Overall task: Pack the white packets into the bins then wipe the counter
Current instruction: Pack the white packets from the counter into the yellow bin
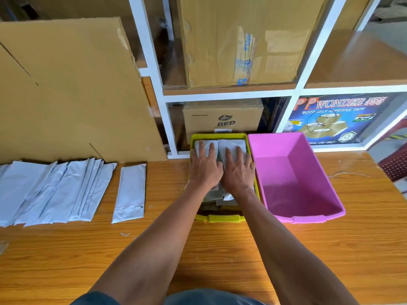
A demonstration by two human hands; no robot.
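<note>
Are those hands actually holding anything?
No. Both the left hand and right hand press flat on white packets in the yellow bin; nothing is gripped.

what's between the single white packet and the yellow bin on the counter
In the head view, only bare wooden counter lies between the single white packet and the yellow bin; nothing sits on that stretch.

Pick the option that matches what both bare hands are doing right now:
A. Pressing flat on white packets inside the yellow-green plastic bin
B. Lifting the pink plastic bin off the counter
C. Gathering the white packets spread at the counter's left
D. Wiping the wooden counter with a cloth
A: the left hand and right hand lie with straight fingers on the white packets in the yellow-green plastic bin.
</note>
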